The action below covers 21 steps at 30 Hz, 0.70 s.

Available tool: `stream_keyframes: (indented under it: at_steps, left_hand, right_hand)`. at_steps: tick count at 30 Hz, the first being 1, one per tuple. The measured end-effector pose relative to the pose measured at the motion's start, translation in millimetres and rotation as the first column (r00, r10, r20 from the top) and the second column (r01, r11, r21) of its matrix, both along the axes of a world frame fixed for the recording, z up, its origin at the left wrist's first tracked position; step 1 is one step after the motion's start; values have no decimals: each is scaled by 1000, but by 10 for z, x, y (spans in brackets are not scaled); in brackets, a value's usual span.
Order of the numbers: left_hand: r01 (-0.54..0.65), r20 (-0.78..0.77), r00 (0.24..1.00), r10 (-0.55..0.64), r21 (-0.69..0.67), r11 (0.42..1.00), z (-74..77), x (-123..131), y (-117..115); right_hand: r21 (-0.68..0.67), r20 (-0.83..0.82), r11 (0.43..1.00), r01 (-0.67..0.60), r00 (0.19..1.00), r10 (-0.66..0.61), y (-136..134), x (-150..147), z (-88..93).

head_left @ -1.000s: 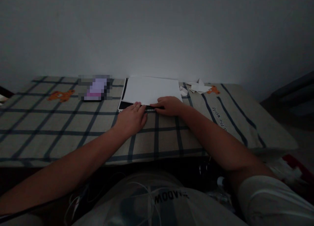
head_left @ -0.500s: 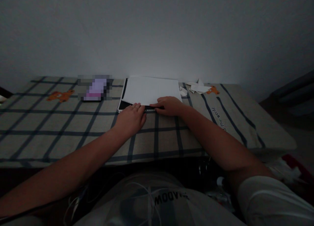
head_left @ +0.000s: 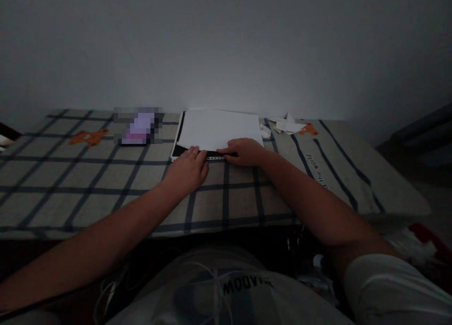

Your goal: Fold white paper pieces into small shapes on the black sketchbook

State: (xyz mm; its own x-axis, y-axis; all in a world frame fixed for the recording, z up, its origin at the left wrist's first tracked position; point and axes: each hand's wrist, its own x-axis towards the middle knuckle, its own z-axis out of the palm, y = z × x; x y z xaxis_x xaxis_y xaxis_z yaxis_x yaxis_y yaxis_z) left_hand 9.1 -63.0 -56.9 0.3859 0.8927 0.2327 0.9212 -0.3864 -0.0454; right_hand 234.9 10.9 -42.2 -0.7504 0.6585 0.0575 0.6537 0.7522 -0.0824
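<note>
A white sheet of paper lies slightly askew over a flat black-surfaced item with a white rim and a row of small holes along its near edge. I cannot make out what kind of item it is. My left hand rests palm down at the near left edge, its extended fingertips on the sheet's lower border. Beside it, my right hand lies on the near right part of the sheet. Its index finger points left along the paper's lower edge, and the thumb sits apart below, by the holed strip.
A phone with a lit, blurred screen lies to the left. Crumpled white paper scraps are right of the sheet. A checked cloth covers the table, which stands against a pale wall. Cables hang below the front edge.
Both hands keep almost the same places on the sheet. The whole view has shifted very slightly; nothing was taken hold of or let go.
</note>
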Motion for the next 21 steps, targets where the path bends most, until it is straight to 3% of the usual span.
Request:
stream_keyframes:
  at_steps: [7, 13, 21]
  left_hand:
    - [8, 37, 999, -7, -38, 999, 25, -110, 23]
    - [79, -3, 997, -79, 33, 996, -19, -191, -24]
    - [30, 4, 1000, -30, 43, 999, -39, -232, -99]
  right_hand:
    - [10, -11, 1000, -6, 1000, 6, 14, 1, -17]
    - [2, -7, 1000, -5, 1000, 5, 14, -2, -11]
    - [-9, 3, 1000, -7, 1000, 7, 30, -1, -14]
